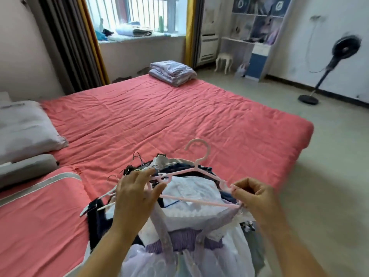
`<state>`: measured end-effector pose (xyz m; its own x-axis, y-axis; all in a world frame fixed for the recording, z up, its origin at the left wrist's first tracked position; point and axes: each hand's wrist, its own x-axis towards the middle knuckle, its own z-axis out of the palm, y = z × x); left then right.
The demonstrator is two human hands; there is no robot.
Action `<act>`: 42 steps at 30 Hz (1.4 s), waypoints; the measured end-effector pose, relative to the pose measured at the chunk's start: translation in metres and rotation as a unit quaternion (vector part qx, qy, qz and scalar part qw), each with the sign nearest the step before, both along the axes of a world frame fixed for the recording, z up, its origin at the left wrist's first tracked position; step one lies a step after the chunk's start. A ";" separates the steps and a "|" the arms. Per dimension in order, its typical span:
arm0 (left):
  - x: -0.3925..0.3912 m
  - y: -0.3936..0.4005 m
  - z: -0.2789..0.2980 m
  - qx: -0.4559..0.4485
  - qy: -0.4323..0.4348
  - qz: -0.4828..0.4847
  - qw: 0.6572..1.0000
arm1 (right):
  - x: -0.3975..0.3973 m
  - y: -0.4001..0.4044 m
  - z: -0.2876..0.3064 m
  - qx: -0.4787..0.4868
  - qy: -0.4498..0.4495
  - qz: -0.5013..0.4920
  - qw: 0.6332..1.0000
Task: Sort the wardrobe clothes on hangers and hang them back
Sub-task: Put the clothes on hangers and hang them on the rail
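Both hands hold a pale pink plastic hanger (196, 172) over a heap of clothes (191, 198) at the coral-sheeted bed's (159, 116) near edge: the left hand (133, 198) grips its left shoulder, and the right hand (252, 196) pinches its right end.

Daylight enters through the window (147, 15) at the far wall — the panes are overexposed and wash out to near white. The room is evenly and softly lit; shadows on the red bed sheet (159, 116) are faint, limited to its wrinkles. The whole picture is slightly soft. Motion blur smears the standing fan (337, 56) and the pillow (26, 126) at the left edge. Wide-angle distortion bends the walls and curtains (65, 43) — strongest toward the corners.
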<state>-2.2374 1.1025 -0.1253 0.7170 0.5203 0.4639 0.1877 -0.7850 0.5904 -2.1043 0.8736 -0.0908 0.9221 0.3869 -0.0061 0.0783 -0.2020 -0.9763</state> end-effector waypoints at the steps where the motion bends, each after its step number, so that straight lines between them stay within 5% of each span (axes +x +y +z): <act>1: 0.000 -0.012 0.010 -0.002 -0.018 -0.024 1.000 | -0.014 -0.020 0.013 0.009 -0.009 -0.023 1.000; 10: 0.011 -0.150 0.056 -0.019 -0.100 -0.241 0.965 | -0.125 -0.192 0.070 0.012 -0.075 -0.205 0.976; 24: -0.024 -0.411 0.119 -0.065 -0.164 -0.481 0.858 | -0.302 -0.420 0.129 -0.090 -0.128 -0.425 0.891; 31: -0.075 -0.571 0.152 -0.152 -0.167 -0.642 0.733 | -0.442 -0.523 0.193 -0.049 -0.035 -0.429 0.901; 35: -0.096 -0.654 0.168 -0.191 -0.149 -0.717 0.654 | -0.494 -0.551 0.207 -0.031 -0.055 -0.456 0.887; 42: -0.130 -0.783 0.205 -0.246 -0.087 -0.821 0.507 | -0.541 -0.572 0.230 -0.008 -0.146 -0.598 0.788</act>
<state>-2.3670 0.3199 0.0800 0.3411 -0.6295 0.6981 -0.5687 0.4531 0.6865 -2.6455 0.3014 0.1389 0.5905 -0.7574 0.2788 0.0435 -0.3150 -0.9481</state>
